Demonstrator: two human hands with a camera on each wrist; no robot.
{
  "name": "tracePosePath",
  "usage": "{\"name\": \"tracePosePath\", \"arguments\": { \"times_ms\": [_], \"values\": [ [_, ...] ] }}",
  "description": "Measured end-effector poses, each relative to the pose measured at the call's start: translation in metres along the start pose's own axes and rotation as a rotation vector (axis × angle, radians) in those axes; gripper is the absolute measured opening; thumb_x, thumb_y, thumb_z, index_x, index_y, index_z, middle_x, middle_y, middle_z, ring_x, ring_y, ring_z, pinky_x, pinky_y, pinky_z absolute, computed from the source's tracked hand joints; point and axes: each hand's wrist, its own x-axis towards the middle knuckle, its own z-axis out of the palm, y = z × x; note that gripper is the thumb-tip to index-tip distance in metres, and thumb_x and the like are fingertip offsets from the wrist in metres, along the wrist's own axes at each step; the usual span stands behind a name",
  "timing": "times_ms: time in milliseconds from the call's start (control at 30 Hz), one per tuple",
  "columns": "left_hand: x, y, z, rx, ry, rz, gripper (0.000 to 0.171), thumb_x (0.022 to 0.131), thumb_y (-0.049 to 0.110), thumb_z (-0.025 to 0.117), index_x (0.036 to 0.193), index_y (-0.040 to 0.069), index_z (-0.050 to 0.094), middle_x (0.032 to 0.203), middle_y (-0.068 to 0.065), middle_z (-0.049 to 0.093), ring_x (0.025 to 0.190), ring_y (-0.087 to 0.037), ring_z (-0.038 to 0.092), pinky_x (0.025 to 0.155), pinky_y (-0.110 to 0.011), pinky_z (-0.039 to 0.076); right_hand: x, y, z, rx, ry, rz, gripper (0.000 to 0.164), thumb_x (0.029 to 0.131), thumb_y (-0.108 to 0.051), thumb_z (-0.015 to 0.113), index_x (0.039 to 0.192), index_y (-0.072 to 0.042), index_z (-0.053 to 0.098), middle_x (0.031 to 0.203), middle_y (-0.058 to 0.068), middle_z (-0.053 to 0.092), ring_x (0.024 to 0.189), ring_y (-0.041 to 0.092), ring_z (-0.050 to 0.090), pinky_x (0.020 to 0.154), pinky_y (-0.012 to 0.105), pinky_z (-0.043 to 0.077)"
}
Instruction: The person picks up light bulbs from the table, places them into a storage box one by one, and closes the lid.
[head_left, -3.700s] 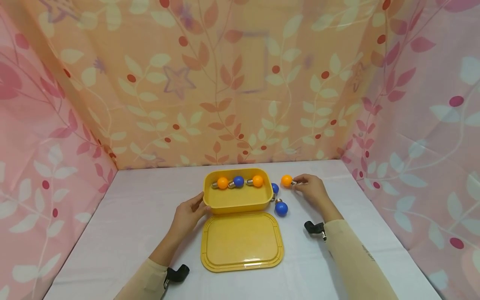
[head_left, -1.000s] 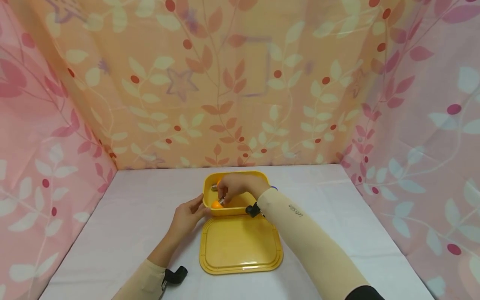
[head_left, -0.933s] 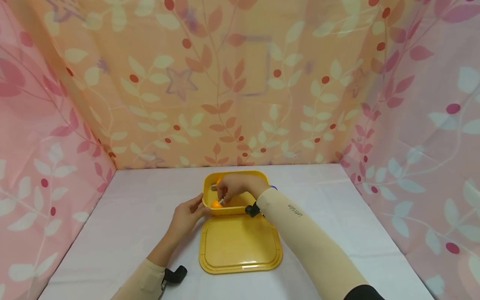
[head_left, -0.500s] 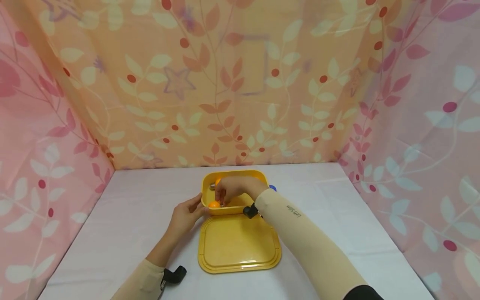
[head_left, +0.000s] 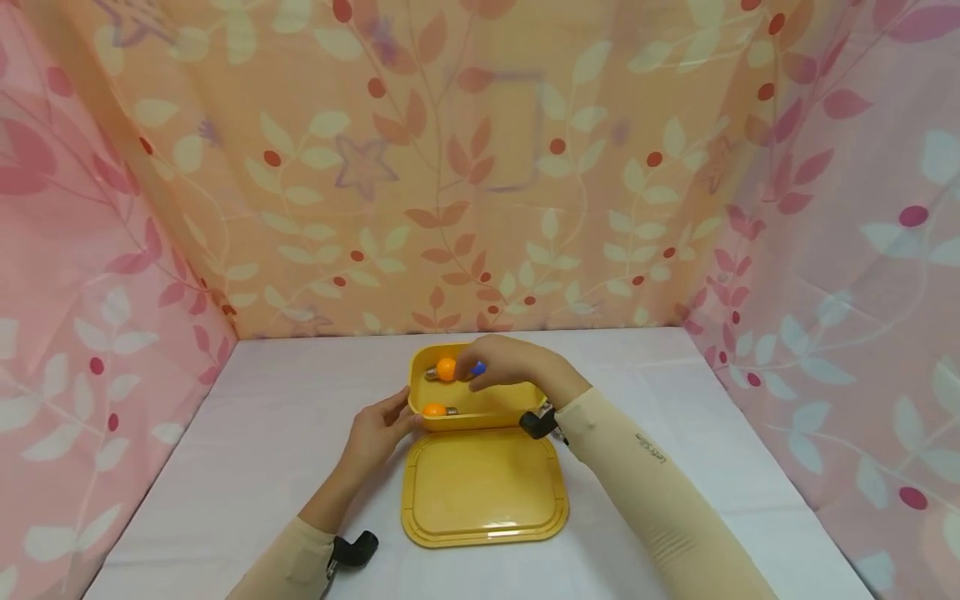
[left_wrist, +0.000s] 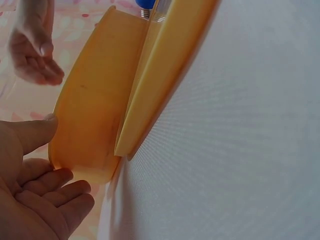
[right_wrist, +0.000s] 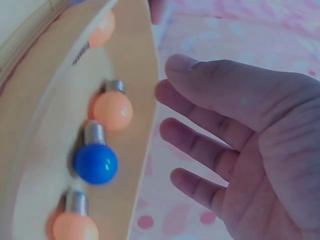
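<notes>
A yellow plastic box (head_left: 480,421) stands on the table, holding small light bulbs. My left hand (head_left: 378,429) rests against its left end; in the left wrist view the thumb is straight and the fingers relaxed. Over the box hovers my right hand (head_left: 498,360), nothing held, fingers loosely spread in the right wrist view. One orange bulb (head_left: 435,410) lies by the box's front left corner. At the back lie another orange bulb (head_left: 446,369) and a blue bulb (right_wrist: 96,164), with a third orange bulb (right_wrist: 75,227) in that row. My right hand partly hides this row.
The yellow lid (head_left: 483,487) lies flat on the white-covered table (head_left: 300,400), directly in front of the box. Beyond the box, a blue bulb (left_wrist: 145,4) shows at the top of the left wrist view. Patterned cloth walls (head_left: 450,167) surround the table.
My right hand has carried an orange bulb from the table's right side into the box's front left. It has let go and drawn back to the right. The left hand has stayed put.
</notes>
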Motion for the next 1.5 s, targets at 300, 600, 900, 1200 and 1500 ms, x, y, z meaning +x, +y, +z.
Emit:
{"name": "tracePosePath", "arguments": {
  "times_ms": [300, 600, 900, 1200, 1500],
  "values": [
    [-0.003, 0.000, 0.001, 0.025, -0.008, 0.003, 0.067, 0.094, 0.036, 0.076, 0.151, 0.013, 0.051, 0.151, -0.004, 0.055, 0.136, -0.026, 0.056, 0.106, -0.042, 0.052, -0.059, 0.015, 0.002, 0.002, 0.174, 0.067, 0.026, 0.092, -0.025, 0.079, 0.118, -0.022, 0.075, 0.118, -0.009, 0.072, 0.116, 0.015, 0.063, 0.107, 0.039, 0.051],
    [-0.003, 0.002, 0.003, 0.043, 0.014, -0.005, 0.066, 0.094, 0.034, 0.077, 0.151, 0.014, 0.051, 0.149, -0.005, 0.057, 0.133, -0.027, 0.059, 0.104, -0.043, 0.054, -0.107, 0.027, 0.017, -0.035, 0.355, 0.171, 0.026, 0.090, -0.027, 0.080, 0.115, -0.021, 0.076, 0.118, -0.004, 0.072, 0.116, 0.020, 0.060, 0.107, 0.046, 0.049],
    [-0.004, 0.005, 0.004, 0.023, 0.008, -0.018, 0.066, 0.094, 0.032, 0.077, 0.152, 0.012, 0.051, 0.150, -0.006, 0.056, 0.135, -0.027, 0.057, 0.106, -0.043, 0.052, -0.132, 0.039, 0.044, -0.064, 0.402, 0.225, 0.035, 0.087, -0.030, 0.083, 0.118, -0.014, 0.076, 0.116, -0.001, 0.073, 0.116, 0.025, 0.061, 0.107, 0.051, 0.047],
    [-0.002, 0.004, 0.005, 0.022, 0.004, -0.017, 0.067, 0.094, 0.034, 0.076, 0.152, 0.014, 0.050, 0.150, -0.005, 0.056, 0.134, -0.027, 0.058, 0.105, -0.043, 0.053, -0.139, 0.053, 0.059, 0.043, 0.458, 0.331, 0.044, 0.084, -0.036, 0.086, 0.119, -0.012, 0.074, 0.119, 0.002, 0.071, 0.122, 0.031, 0.058, 0.112, 0.060, 0.040],
    [-0.003, 0.004, 0.004, 0.031, 0.008, -0.041, 0.070, 0.093, 0.038, 0.077, 0.153, 0.016, 0.050, 0.151, -0.004, 0.055, 0.135, -0.026, 0.057, 0.104, -0.042, 0.054, -0.142, 0.069, 0.065, 0.133, 0.424, 0.468, 0.047, 0.082, -0.040, 0.087, 0.117, -0.011, 0.074, 0.111, 0.002, 0.072, 0.114, 0.032, 0.062, 0.101, 0.055, 0.050]
  ]
}}
